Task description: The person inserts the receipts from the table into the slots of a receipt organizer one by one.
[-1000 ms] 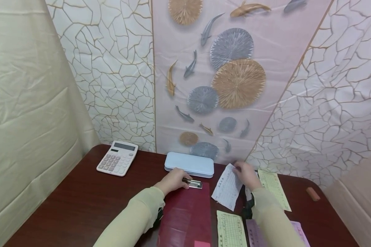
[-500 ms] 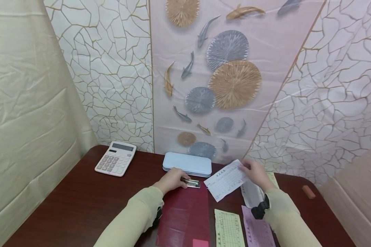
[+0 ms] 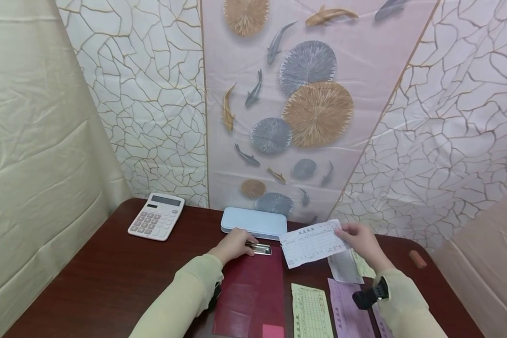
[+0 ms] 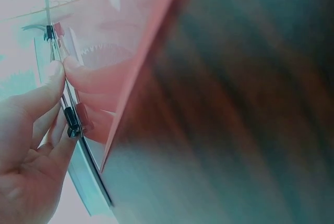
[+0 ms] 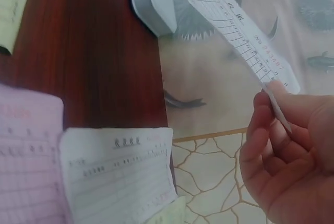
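Note:
My left hand [image 3: 233,246] holds the metal clip [image 3: 262,249] at the top of a dark red clipboard [image 3: 250,291] lying on the table. In the left wrist view, its thumb and fingers close round the clip [image 4: 70,114], with a reddish reflection beside them. A white printed receipt slip [image 3: 312,244], raised off the table, is pinched by one end in my right hand [image 3: 365,245]. The slip [image 5: 242,33] stretches away to the upper left in the right wrist view. Its free end is beside the clipboard's top right corner.
A pale blue tin case [image 3: 253,221] sits behind the clipboard. To the left is a white calculator [image 3: 157,217]. Right of the clipboard lie a yellow slip [image 3: 311,310], purple slip [image 3: 349,307] and another white slip [image 3: 345,267]. A reddish-brown block [image 3: 417,259] lies far right.
My right hand has lifted the white slip and turned it from slanting upright to nearly sideways, its free end swinging toward the clipboard. My left hand stays on the clip.

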`<state>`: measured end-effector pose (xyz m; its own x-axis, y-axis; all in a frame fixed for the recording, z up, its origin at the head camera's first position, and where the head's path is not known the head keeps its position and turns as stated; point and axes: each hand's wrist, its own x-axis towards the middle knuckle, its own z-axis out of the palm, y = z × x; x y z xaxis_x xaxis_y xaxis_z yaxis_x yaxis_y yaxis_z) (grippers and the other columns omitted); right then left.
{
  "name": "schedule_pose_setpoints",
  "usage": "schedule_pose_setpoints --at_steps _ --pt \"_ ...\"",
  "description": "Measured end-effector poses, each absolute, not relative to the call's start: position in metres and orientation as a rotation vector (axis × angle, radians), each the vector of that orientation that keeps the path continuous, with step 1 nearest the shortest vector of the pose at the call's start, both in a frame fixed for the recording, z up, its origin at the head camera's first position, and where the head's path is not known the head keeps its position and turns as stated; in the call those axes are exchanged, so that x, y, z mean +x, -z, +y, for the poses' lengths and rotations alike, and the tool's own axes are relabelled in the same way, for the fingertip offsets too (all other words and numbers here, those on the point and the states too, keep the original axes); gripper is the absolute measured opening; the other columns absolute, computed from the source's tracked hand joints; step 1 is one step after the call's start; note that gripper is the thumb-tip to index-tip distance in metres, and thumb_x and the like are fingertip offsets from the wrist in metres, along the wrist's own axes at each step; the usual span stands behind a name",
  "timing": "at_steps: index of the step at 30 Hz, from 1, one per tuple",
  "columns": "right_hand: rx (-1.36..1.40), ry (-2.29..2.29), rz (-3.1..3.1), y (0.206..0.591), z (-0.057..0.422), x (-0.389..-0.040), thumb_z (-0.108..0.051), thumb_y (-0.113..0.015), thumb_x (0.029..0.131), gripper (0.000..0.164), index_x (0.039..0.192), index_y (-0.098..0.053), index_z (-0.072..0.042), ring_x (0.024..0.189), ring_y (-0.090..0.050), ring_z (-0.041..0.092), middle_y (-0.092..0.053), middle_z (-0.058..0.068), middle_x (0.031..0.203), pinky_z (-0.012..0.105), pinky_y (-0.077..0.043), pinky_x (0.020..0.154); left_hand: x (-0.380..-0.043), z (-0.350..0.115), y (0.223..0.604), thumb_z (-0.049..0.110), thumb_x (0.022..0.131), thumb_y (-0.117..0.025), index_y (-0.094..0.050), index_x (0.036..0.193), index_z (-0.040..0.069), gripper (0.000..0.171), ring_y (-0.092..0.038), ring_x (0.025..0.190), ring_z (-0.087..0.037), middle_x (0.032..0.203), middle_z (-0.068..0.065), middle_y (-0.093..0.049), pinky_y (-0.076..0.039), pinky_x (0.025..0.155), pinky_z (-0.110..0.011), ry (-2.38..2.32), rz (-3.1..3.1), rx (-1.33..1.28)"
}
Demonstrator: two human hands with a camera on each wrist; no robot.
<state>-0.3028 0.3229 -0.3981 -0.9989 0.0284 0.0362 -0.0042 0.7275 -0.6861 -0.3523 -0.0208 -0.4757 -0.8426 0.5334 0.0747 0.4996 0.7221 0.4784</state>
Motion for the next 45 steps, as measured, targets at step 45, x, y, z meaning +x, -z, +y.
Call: schedule_pose_setpoints --at_steps 45 --pt "-0.451 -1.925 -2.685 0.46 0.214 -0.256 -0.006 -0.069 0.085 0.022 0.095 -0.063 0.012 0.055 -0.057 0.01 -0.063 0.01 0.077 0.022 -0.053 0.051 -0.348 -0.017 0.474 0.02 0.076 -0.079 -0.075 0.105 0.015 0.029 -0.063 0.105 -0.017 0.105 0.001 -0.072 -0.051 0.088 -0.031 -0.74 2.888 0.786"
